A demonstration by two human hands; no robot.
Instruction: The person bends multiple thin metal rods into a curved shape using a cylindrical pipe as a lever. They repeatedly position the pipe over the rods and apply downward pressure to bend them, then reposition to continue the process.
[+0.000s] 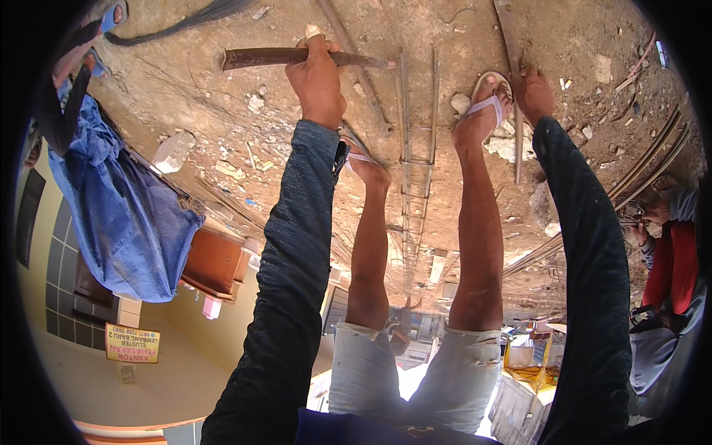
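My left hand (317, 85) is closed just under the head of a pickaxe (256, 58). The dark, rusty head lies crosswise, broad at its left end and narrowing to the right. A pale wooden handle end pokes out above my fist; the rest of the handle is hidden. On the right, my right hand (535, 95) has its fingers curled at a long rusty metal bar (518, 156) that runs along the dirt beside my right foot. Part of the bar is behind the hand. A narrow rebar cage (416, 170) stretches between my feet, which wear flip-flops.
Another rusty bar (354, 63) lies behind the pickaxe. Stones and a pale block (173, 152) litter the dirt. A blue tarp (122, 208) hangs at left near another person's sandalled feet. At right, a person in red (671, 267) sits near thin rods (653, 163).
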